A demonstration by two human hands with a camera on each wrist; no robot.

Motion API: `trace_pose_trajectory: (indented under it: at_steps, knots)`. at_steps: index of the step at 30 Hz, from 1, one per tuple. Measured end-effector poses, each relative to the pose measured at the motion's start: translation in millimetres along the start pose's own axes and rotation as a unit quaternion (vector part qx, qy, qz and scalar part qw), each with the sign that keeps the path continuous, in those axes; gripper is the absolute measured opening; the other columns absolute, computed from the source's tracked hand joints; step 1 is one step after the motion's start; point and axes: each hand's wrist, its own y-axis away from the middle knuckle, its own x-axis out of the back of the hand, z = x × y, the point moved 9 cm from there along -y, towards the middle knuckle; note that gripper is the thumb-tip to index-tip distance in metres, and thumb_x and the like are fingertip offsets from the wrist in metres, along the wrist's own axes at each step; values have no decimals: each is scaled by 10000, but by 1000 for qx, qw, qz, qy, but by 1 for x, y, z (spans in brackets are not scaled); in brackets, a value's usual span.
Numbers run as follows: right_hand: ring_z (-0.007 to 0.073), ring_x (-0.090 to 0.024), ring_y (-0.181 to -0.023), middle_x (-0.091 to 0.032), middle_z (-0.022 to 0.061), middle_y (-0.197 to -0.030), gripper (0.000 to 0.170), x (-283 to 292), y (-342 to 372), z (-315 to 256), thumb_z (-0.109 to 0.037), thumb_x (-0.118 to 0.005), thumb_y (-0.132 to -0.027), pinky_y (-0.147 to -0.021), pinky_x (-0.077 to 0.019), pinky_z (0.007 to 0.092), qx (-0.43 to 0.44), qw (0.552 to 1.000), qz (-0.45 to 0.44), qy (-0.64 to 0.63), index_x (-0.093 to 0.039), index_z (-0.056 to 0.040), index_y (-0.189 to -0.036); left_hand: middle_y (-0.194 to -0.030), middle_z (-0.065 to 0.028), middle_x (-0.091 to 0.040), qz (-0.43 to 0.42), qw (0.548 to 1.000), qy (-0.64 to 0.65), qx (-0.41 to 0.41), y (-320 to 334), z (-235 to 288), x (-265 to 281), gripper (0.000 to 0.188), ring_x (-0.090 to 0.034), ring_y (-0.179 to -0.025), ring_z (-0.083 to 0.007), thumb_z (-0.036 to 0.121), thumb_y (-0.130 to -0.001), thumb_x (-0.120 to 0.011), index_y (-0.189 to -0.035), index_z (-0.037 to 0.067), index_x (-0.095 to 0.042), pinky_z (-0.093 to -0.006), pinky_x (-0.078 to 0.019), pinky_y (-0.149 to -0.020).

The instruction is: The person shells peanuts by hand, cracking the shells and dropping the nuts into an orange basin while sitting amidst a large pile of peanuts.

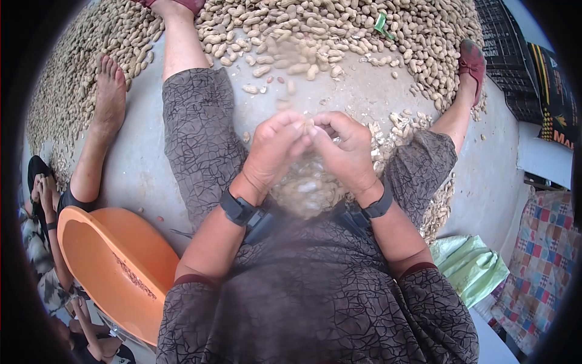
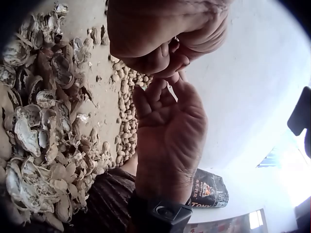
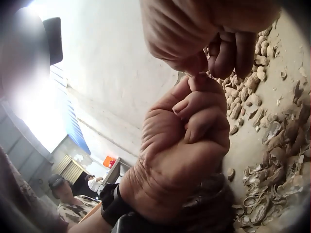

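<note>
Both hands meet at the fingertips above the lap. The left hand [image 1: 273, 145] and the right hand [image 1: 347, 150] pinch a small pale peanut [image 1: 308, 125] between them. In the left wrist view the left hand [image 2: 165, 36] is curled at the top, its fingertips against those of the right hand [image 2: 171, 128]; the peanut is mostly hidden by fingers. The right wrist view has the right hand [image 3: 206, 31] above and the left hand [image 3: 182, 141] below, touching at thumbs and fingers. Broken shells [image 1: 309, 188] lie below the hands, blurred in the head view.
Whole peanuts [image 1: 291, 30] are heaped across the floor in front. An orange tub [image 1: 145, 242] with reddish kernels inside stands at the left, beside another person's bare foot [image 1: 109, 97]. More shells [image 1: 439, 212] and a green sack [image 1: 467, 267] lie at the right, near black crates [image 1: 506, 54].
</note>
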Motion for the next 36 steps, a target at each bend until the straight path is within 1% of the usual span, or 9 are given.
trace_pose_trajectory:
  at_steps: [3,8,18,23,29,30,31,32,36]
  knots:
    - [182,-617,-652,-630,113,-763,128,1,1,-7,-51,-633,-765,-604,-480,269,49,997,12,60,-644,-4,-884,-815,3,-590,-17,998,-68,1,-2,-3,3,129,-510,-657,-30,109,-898,-522,-973,19,-577,-168,-406,-568]
    - [312,-588,-627,-592,157,-728,100,0,1,-22,-59,-588,-744,-561,-461,368,123,975,18,183,-620,-20,-830,-756,10,-545,10,992,-122,-9,-4,-8,6,94,-393,-557,-24,107,-923,-480,-928,38,-544,-166,-308,-499]
    - [344,-540,-604,-517,151,-637,82,-11,4,-32,-56,-578,-686,-532,-424,430,197,939,-15,283,-504,-23,-699,-714,66,-515,45,980,-194,7,-6,-22,14,172,-392,-547,-10,179,-961,-459,-889,60,-560,-173,-329,-496]
    - [351,-543,-580,-517,154,-618,91,-14,5,-33,-70,-575,-703,-529,-434,429,194,930,-8,313,-503,-19,-685,-641,19,-506,82,868,-466,-149,1,5,4,242,-448,-577,-44,176,-949,-452,-813,30,-588,-200,-382,-526]
    - [349,-554,-527,-560,167,-621,113,27,-9,3,-96,-585,-728,-537,-467,406,134,925,40,354,-520,-11,-693,-626,1,-497,51,813,-551,-181,3,13,1,243,-429,-542,-62,169,-944,-439,-839,8,-586,-196,-351,-502]
    - [349,-554,-527,-560,167,-621,113,30,-12,2,-96,-585,-728,-537,-467,406,137,925,37,354,-520,-11,-693,-626,1,-497,55,813,-550,-183,4,19,-2,243,-429,-542,-62,169,-944,-439,-839,8,-586,-196,-351,-502]
    - [246,-572,-557,-585,129,-636,92,38,-18,17,-78,-568,-792,-539,-462,349,43,949,21,312,-556,-3,-740,-642,-1,-507,79,926,-360,-79,1,12,9,234,-417,-532,-61,171,-946,-438,-864,9,-585,-191,-338,-493]
    - [144,-591,-587,-610,90,-651,103,43,-18,33,-60,-550,-856,-542,-456,293,-53,962,6,267,-593,6,-788,-659,-2,-517,96,984,-148,31,2,-6,13,227,-406,-522,-61,173,-948,-437,-889,10,-584,-186,-326,-485]
    - [77,-576,-657,-620,21,-713,109,34,-15,34,-91,-562,-889,-568,-450,233,-26,987,30,154,-610,7,-893,-691,0,-536,73,989,-129,24,0,-9,7,208,-393,-515,-55,179,-958,-441,-968,16,-570,-179,-316,-480]
